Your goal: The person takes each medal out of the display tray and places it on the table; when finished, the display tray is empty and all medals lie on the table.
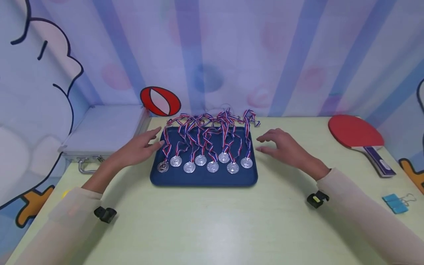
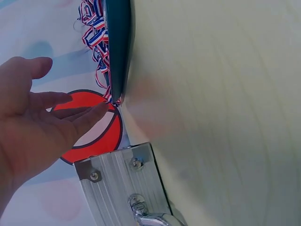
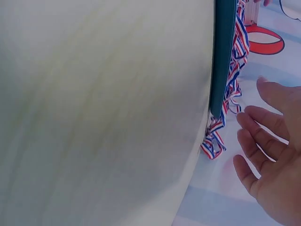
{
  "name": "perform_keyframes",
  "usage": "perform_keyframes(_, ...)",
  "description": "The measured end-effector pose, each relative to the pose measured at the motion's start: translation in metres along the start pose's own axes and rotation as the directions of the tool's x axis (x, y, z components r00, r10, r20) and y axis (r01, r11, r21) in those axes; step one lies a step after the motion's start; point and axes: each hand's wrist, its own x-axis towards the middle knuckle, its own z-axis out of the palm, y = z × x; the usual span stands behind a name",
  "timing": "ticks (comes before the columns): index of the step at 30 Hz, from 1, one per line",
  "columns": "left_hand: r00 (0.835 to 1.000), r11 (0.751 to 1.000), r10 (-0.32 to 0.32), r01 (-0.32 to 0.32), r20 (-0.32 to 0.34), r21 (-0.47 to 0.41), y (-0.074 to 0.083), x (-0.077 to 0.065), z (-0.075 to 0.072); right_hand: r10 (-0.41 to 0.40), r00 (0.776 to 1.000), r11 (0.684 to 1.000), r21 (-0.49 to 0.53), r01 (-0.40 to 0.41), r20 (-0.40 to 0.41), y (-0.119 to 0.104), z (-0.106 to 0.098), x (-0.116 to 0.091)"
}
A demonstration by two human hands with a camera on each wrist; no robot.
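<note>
From the head: a dark blue tray [image 1: 205,180] at the middle of the pale table [image 1: 205,224], with 8 round medals [image 1: 212,166] lying flat on it. Red, white and blue striped ribbons [image 1: 225,119] trailing from the medals to the tray's far edge and past it. By the tray's left edge, left hand [image 1: 140,149], fingers parted from the thumb, nothing gripped; contact with tray or ribbons impossible to tell here. Just beside the right edge, right hand [image 1: 284,148], likewise parted and slightly bent, apart from the tray. To the left, a silver case [image 1: 102,127]; to the right, a red table-tennis bat [image 1: 356,130] and, nearer, a blue binder clip [image 1: 395,203]. Behind, a striped backdrop [image 1: 232,55].

From the left wrist: left hand loosely spread and bare of any object, fingertips close to the ribbons at the tray's end.

From the right wrist: right hand with separated, gently curved fingers, also empty, near the tray and ribbons.
</note>
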Motion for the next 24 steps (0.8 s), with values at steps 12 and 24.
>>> perform_keyframes(12, 0.996, 0.997, -0.079, 0.078, 0.04, 0.017, -0.004, 0.01, 0.009, 0.07, 0.993, 0.995, 0.062, -0.076, 0.093, -0.011, 0.012, 0.007)
perform_keyframes(24, 0.991, 0.993, -0.119, 0.118, 0.057, 0.018, -0.008, 0.013, 0.013, 0.079, 0.994, 0.993, 0.087, -0.085, 0.069, -0.023, 0.027, 0.013)
